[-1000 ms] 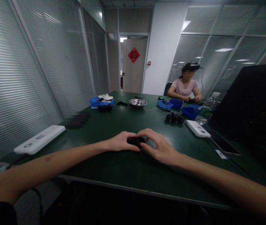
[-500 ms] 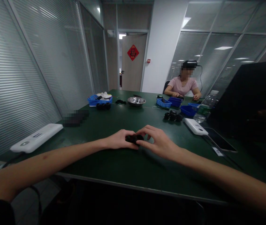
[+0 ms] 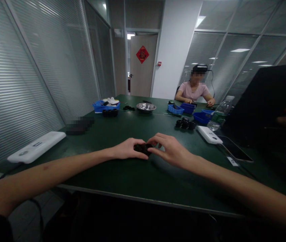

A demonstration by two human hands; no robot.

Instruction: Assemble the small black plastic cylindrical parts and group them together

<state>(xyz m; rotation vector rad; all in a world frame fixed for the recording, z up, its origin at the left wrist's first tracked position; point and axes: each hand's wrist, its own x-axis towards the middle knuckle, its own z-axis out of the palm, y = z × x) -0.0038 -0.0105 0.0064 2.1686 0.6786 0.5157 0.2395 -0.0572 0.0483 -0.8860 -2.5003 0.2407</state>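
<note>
Between my two hands, low over the green table point(image 3: 117, 179), is a small dark black part point(image 3: 140, 148); its exact kind is hidden by the fingers. My left hand point(image 3: 125, 148) is wrapped round its left side, thumb nearest me. Thumb and fingertips of my right hand point(image 3: 169, 150) pinch its right end, where a rounded black piece shows. Beyond the right hand lies a cluster of several round black parts point(image 3: 185, 123). Another row of similar black parts point(image 3: 110, 113) is at the far left.
White power banks lie at left point(image 3: 37, 147) and right point(image 3: 209, 135), with a phone point(image 3: 236, 149) and a water bottle point(image 3: 220, 114) near the right one. Farther back are a metal bowl point(image 3: 146, 108), a blue basket point(image 3: 98, 107) and blue bins point(image 3: 188, 108). A person point(image 3: 194, 90) sits across the table.
My right fingers have shifted slightly left, closer against the black part and my left hand. The view has moved a little; both hands keep their hold.
</note>
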